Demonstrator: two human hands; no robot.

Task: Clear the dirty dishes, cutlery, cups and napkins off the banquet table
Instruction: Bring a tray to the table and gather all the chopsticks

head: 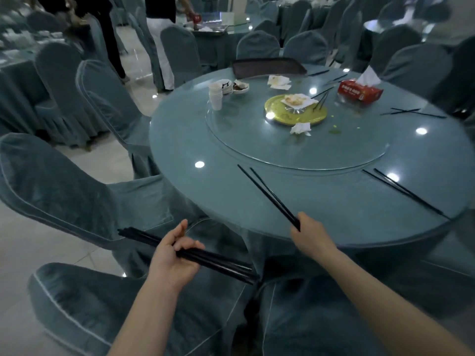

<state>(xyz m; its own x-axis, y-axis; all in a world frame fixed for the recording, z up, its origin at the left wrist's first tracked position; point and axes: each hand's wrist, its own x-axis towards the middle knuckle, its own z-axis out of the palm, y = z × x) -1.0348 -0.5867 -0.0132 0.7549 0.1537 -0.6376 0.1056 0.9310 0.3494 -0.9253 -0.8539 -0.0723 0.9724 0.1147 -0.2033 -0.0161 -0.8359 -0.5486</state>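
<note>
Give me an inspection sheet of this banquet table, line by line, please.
Surface: round table with a glass turntable, food crumbs.
Job's things: chopstick pairs, yellow plate, stacked cups, small dishes, used napkins, dark tray.
Clutter: red tissue box.
Hands: left hand grips a chopstick bundle; right hand pinches a pair on the table.
Cables: nothing seen.
Surroundings: covered chairs, other tables, people standing behind.
</note>
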